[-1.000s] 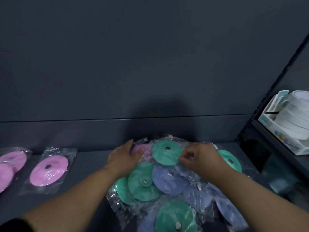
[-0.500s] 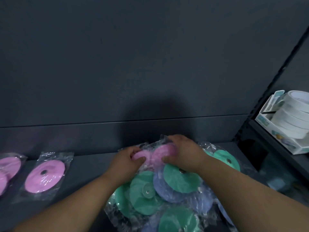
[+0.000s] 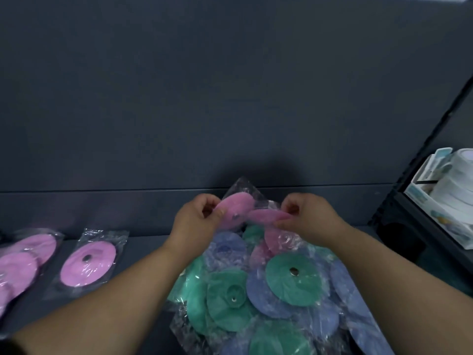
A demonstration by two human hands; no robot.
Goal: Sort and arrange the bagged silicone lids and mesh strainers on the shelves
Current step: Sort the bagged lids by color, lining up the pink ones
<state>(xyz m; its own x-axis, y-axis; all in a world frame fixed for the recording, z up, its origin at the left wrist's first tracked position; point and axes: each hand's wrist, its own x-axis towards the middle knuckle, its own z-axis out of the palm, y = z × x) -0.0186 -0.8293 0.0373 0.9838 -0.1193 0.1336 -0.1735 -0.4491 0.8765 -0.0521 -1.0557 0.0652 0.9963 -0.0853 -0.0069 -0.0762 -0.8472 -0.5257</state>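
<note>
A heap of bagged silicone lids (image 3: 276, 290), green, blue and a few pink, lies on the dark shelf (image 3: 143, 252) in front of me. My left hand (image 3: 197, 221) grips a bagged pink lid (image 3: 236, 206) lifted above the heap. My right hand (image 3: 307, 219) pinches a second bagged pink lid (image 3: 266, 216), held edge-on beside the first. At the left a single bagged pink lid (image 3: 88, 262) lies flat, and more bagged pink lids (image 3: 23, 262) overlap at the far left edge.
The shelf's dark back panel (image 3: 230, 98) rises right behind the heap. A black upright post (image 3: 419, 160) divides off the neighbouring bay, where a box of white rolls (image 3: 450, 193) stands on a higher shelf.
Both hands have risen from the heap, each lifting a bagged pink lid. The green lid that my right hand moved aside lies on the pile.
</note>
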